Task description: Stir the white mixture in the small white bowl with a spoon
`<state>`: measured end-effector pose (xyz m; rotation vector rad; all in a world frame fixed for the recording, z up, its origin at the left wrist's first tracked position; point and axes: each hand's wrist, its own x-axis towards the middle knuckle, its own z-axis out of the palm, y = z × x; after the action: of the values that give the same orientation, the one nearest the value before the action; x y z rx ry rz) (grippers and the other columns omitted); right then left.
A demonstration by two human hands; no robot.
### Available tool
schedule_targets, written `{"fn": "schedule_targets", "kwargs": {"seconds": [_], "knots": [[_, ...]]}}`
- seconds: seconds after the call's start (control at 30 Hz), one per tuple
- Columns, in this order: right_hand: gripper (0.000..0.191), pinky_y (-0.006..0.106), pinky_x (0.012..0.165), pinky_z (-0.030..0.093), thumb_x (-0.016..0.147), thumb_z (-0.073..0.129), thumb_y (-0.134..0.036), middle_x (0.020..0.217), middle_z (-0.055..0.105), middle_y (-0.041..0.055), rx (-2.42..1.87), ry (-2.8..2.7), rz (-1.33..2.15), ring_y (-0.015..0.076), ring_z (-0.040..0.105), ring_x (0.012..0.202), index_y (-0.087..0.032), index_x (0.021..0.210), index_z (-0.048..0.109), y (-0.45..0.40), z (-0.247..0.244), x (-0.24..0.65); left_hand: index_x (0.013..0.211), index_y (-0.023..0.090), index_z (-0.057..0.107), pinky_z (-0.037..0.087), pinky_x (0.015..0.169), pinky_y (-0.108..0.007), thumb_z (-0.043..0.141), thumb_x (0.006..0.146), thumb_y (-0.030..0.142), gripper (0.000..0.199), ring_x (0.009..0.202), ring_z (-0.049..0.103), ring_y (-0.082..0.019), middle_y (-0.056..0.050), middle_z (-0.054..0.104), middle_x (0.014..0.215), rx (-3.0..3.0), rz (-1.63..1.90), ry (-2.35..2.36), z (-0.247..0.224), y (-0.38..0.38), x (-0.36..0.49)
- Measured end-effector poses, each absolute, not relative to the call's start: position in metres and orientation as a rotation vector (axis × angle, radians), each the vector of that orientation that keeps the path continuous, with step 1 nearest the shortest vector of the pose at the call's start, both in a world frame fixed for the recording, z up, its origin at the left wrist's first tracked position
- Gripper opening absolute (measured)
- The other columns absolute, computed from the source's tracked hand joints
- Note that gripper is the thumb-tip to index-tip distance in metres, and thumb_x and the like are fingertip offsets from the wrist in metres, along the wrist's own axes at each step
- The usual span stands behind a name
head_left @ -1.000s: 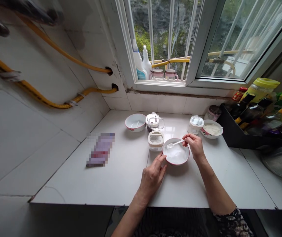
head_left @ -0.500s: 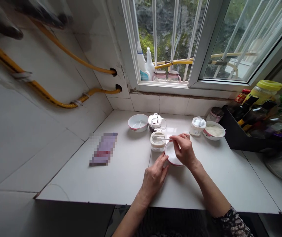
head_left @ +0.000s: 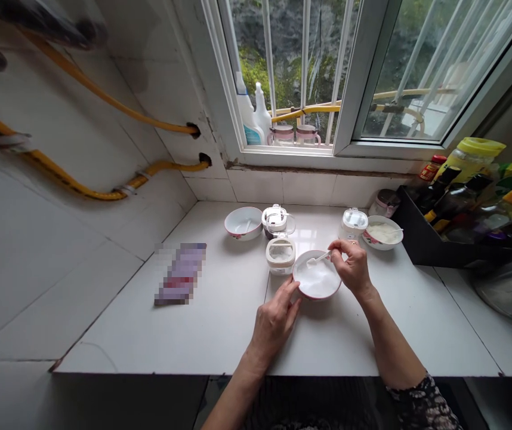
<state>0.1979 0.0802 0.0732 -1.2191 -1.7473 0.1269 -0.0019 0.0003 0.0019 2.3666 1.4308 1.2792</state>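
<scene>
A small white spoon (head_left: 321, 258) is pinched in my right hand (head_left: 353, 266), its bowl over the white stuff in a red-rimmed bowl (head_left: 317, 289). My left hand (head_left: 275, 316) touches the left rim of that bowl with its fingertips; whether it grips the rim is hard to see, but the fingers are bent around its edge. Just left of the bowl stands an open clear jar (head_left: 280, 255) with a white rim. Behind it is a dark-filled jar (head_left: 274, 221) with a white top.
Another bowl (head_left: 243, 224) holding a spoon stands at the back left. Farther right are a lidded jar (head_left: 353, 223), a bowl of white food (head_left: 382, 232) and a black box (head_left: 439, 239) of bottles. A blurred purple packet (head_left: 181, 275) lies left.
My right hand has moved the spoon rightward from above the open jar to above the bowl. My left hand stays at the rim. The view has shifted slightly.
</scene>
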Motion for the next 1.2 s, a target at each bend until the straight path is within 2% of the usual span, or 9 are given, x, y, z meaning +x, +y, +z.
{"fn": "schedule_targets", "kwargs": {"seconds": [0.17, 0.3, 0.43, 0.63, 0.83, 1.03, 1.2], "knots": [[0.018, 0.035, 0.083, 0.044, 0.077, 0.049, -0.012, 0.061, 0.065, -0.0007, -1.209, -1.877, 0.118, 0.0166, 0.058, 0.059, -0.022, 0.070, 0.062, 0.082, 0.065, 0.190, 0.135, 0.024, 0.048, 0.062, 0.072, -0.026, 0.053, 0.094, 0.012, 0.043, 0.089, 0.075, -0.019, -0.012, 0.064, 0.134, 2.368, 1.281, 1.424, 0.002, 0.000, -0.002], [0.019, 0.033, 0.081, 0.045, 0.076, 0.048, -0.012, 0.061, 0.066, -0.0012, -1.197, -1.900, 0.225, 0.0157, 0.057, 0.058, -0.022, 0.068, 0.062, 0.081, 0.060, 0.182, 0.136, 0.025, 0.047, 0.062, 0.072, -0.027, 0.053, 0.094, 0.012, 0.045, 0.089, 0.075, -0.019, -0.011, 0.065, 0.133, 2.370, 1.259, 1.442, 0.001, 0.000, -0.003], [0.019, 0.032, 0.075, 0.047, 0.074, 0.047, -0.014, 0.053, 0.064, -0.0020, -1.253, -1.800, 0.375, 0.0168, 0.058, 0.057, -0.022, 0.065, 0.063, 0.081, 0.061, 0.182, 0.134, 0.024, 0.048, 0.061, 0.071, -0.027, 0.053, 0.095, 0.013, 0.042, 0.087, 0.075, -0.019, -0.012, 0.065, 0.133, 2.363, 1.262, 1.437, 0.001, 0.000, -0.002], [0.017, 0.027, 0.057, 0.045, 0.069, 0.047, -0.020, 0.049, 0.062, -0.0022, -1.273, -1.581, 0.659, 0.0155, 0.058, 0.050, -0.022, 0.063, 0.063, 0.081, 0.069, 0.187, 0.133, 0.024, 0.048, 0.061, 0.071, -0.027, 0.052, 0.095, 0.014, 0.040, 0.085, 0.075, -0.018, -0.011, 0.065, 0.133, 2.352, 1.259, 1.427, 0.002, 0.000, -0.002], [0.015, 0.027, 0.056, 0.044, 0.065, 0.048, -0.026, 0.047, 0.059, -0.0023, -1.322, -1.381, 0.805, 0.0153, 0.056, 0.049, -0.021, 0.062, 0.063, 0.083, 0.070, 0.190, 0.133, 0.024, 0.048, 0.061, 0.070, -0.027, 0.052, 0.095, 0.014, 0.039, 0.083, 0.075, -0.018, -0.012, 0.065, 0.133, 2.354, 1.261, 1.423, 0.001, 0.000, -0.002], [0.016, 0.026, 0.053, 0.041, 0.061, 0.049, -0.027, 0.044, 0.057, -0.0017, -1.310, -1.250, 0.918, 0.0140, 0.050, 0.047, -0.020, 0.059, 0.064, 0.087, 0.069, 0.191, 0.130, 0.022, 0.050, 0.060, 0.067, -0.025, 0.050, 0.097, 0.016, 0.034, 0.067, 0.072, -0.013, -0.013, 0.066, 0.131, 2.345, 1.273, 1.417, 0.000, 0.001, -0.002], [0.016, 0.027, 0.054, 0.041, 0.061, 0.049, -0.027, 0.044, 0.057, -0.0020, -1.359, -1.279, 0.865, 0.0142, 0.051, 0.047, -0.020, 0.057, 0.063, 0.087, 0.069, 0.192, 0.131, 0.021, 0.051, 0.060, 0.068, -0.024, 0.051, 0.096, 0.015, 0.035, 0.082, 0.074, -0.017, -0.012, 0.067, 0.129, 2.362, 1.283, 1.435, 0.001, 0.001, -0.001]]}}
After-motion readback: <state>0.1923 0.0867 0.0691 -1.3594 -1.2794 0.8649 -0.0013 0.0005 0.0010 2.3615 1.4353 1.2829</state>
